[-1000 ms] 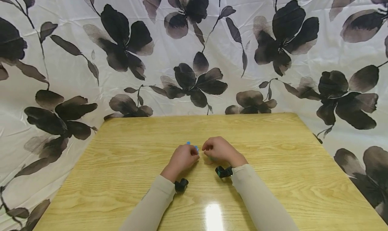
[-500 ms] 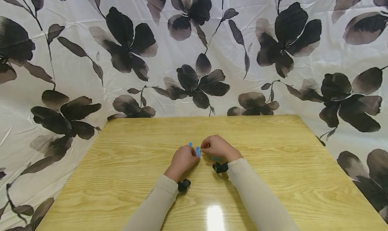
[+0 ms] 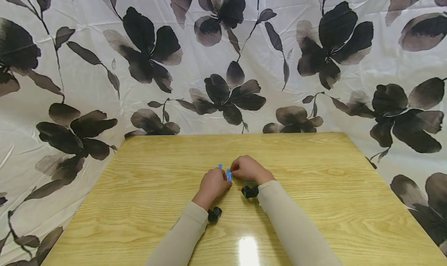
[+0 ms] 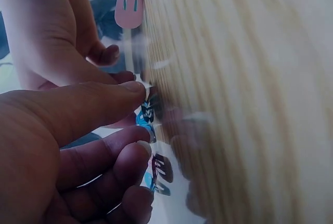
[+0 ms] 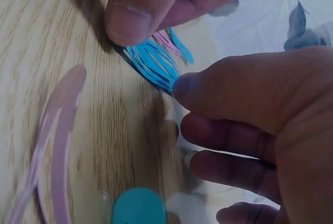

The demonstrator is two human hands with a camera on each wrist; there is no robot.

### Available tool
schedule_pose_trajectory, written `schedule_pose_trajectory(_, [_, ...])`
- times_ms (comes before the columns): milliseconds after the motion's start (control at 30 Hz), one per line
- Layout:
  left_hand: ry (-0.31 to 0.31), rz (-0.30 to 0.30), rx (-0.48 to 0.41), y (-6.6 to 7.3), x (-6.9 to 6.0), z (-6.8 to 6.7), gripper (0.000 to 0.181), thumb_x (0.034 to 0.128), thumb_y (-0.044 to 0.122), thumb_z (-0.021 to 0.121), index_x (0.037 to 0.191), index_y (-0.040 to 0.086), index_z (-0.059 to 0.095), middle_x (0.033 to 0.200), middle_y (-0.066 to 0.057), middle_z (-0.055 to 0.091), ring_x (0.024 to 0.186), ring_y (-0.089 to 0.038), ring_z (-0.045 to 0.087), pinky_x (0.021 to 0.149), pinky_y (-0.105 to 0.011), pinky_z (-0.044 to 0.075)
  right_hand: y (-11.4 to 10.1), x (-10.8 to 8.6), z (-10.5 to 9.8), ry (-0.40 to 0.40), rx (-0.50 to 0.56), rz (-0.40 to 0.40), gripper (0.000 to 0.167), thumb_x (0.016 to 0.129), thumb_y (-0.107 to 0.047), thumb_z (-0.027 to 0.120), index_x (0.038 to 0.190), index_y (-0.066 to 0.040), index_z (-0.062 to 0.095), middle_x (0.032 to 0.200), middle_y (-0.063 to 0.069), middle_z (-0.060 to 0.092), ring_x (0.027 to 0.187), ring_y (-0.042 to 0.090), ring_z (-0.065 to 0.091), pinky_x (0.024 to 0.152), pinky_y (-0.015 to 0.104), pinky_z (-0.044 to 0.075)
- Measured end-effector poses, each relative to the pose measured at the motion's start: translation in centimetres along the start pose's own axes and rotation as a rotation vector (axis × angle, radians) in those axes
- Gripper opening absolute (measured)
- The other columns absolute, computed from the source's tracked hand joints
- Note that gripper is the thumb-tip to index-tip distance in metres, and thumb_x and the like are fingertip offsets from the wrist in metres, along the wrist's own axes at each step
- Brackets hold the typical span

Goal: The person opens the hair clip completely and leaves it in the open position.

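Light-blue hair clips (image 5: 152, 64) lie bunched together between my two hands, just above the wooden table; how many is hard to tell. My left hand (image 3: 212, 183) pinches one end of them between thumb and fingers. From the other side, my right hand (image 3: 249, 169) holds the opposite end at its thumb tip (image 5: 185, 86), its other fingers curled below. In the head view the blue clips (image 3: 228, 175) show as a small patch between the fingertips. Part of the clips is hidden behind the fingers.
On the wooden table (image 3: 160, 161), a blue piece (image 3: 220, 166) lies beyond my left hand. Pink hair clips (image 5: 63, 120) and a teal clip (image 5: 139, 206) lie near my right wrist. Black wrist cameras (image 3: 250, 192) sit at both cuffs. A floral cloth (image 3: 223, 44) hangs behind the table.
My right hand has moved slightly left, up to the blue clips, closing the gap to my left hand. The left hand stays almost in place, with more of the blue showing.
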State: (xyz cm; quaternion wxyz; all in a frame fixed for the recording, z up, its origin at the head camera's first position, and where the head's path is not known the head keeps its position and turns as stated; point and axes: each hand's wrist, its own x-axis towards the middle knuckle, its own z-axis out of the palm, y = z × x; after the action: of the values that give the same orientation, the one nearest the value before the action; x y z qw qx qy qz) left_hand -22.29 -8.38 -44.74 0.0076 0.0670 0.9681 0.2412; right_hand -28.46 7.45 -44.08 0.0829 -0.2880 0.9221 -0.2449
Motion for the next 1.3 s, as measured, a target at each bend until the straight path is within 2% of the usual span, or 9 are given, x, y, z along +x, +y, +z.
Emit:
schedule_pose_trajectory(233, [-0.003,0.006,0.006,0.3,-0.1,-0.1,0.027,0.0845,0.019,0.071,0.062,0.012,0.057,0.059,0.003,0.053,0.052,-0.013,0.046,0.049,-0.024,0.034,-0.3,0.3,-0.1,-0.005,-0.011,0.007,0.010,0.089,-0.014,0.066,0.089,-0.015,0.076,0.082,-0.006,0.071,0.073,0.010,0.058,0.073,0.029,0.050])
schedule_pose_trajectory(533, [0.005,0.006,0.019,0.5,-0.1,0.0,0.026,0.0853,0.018,0.071,0.063,0.013,0.060,0.061,0.003,0.056,0.053,-0.013,0.048,0.049,-0.024,0.035,-0.5,-0.1,-0.4,-0.019,-0.004,0.033,0.009,0.090,-0.015,0.066,0.086,-0.015,0.074,0.079,-0.006,0.069,0.069,0.011,0.055,0.071,0.029,0.048])
schedule_pose_trajectory(800, [0.003,0.001,0.030,0.6,-0.3,0.1,0.029,0.0861,0.017,0.071,0.061,0.013,0.058,0.057,0.003,0.053,0.051,-0.012,0.046,0.047,-0.023,0.033,0.1,-0.7,-0.6,-0.032,0.056,0.049,0.011,0.092,-0.015,0.065,0.084,-0.015,0.073,0.080,-0.006,0.068,0.072,0.011,0.056,0.075,0.030,0.048])
schedule_pose_trajectory(967, [-0.009,-0.050,0.034,0.8,-0.4,0.2,0.033,0.0866,0.019,0.070,0.058,0.014,0.055,0.054,0.003,0.048,0.048,-0.012,0.043,0.045,-0.024,0.030,0.7,-1.0,-0.8,-0.041,0.093,0.033,0.012,0.093,-0.016,0.064,0.083,-0.015,0.072,0.079,-0.005,0.067,0.072,0.012,0.054,0.074,0.029,0.047])
schedule_pose_trajectory(1067, [-0.018,-0.072,0.037,0.8,-0.4,0.2,0.029,0.0867,0.020,0.070,0.061,0.014,0.058,0.056,0.003,0.050,0.049,-0.013,0.045,0.045,-0.025,0.032,1.0,-1.1,-0.8,-0.051,0.123,0.027,0.012,0.093,-0.016,0.064,0.084,-0.014,0.071,0.079,-0.005,0.065,0.072,0.012,0.054,0.073,0.029,0.045])
schedule_pose_trajectory(1300, [-0.011,-0.070,0.028,0.7,-0.4,0.2,0.020,0.0884,0.019,0.067,0.069,0.014,0.063,0.062,0.002,0.057,0.053,-0.014,0.050,0.046,-0.026,0.037,1.9,-1.5,-0.8,-0.059,0.217,0.032,0.013,0.094,-0.017,0.061,0.086,-0.014,0.071,0.081,-0.004,0.066,0.072,0.012,0.053,0.071,0.027,0.044])
